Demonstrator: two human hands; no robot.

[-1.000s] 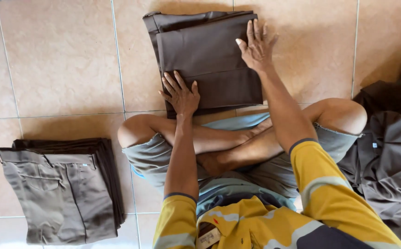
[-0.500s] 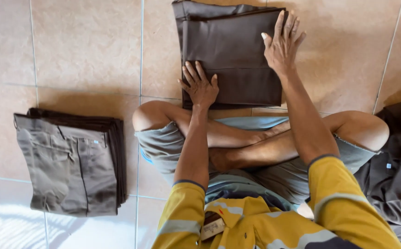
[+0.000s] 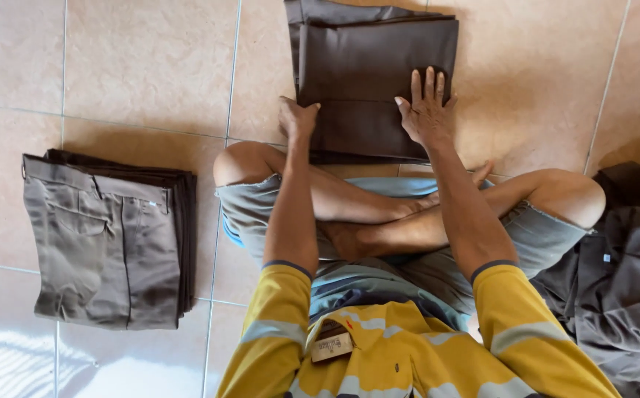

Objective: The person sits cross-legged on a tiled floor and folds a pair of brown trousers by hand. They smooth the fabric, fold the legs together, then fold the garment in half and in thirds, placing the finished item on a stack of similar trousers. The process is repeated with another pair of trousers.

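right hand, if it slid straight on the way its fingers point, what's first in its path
More of the folded dark trousers under the right hand, up to the far edge; past that, only floor tile, as far as the frame shows.

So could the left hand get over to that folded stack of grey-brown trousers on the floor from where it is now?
Probably yes: the left hand rests on the dark brown folded trousers, with only bare tile between it and the stack of grey-brown trousers.
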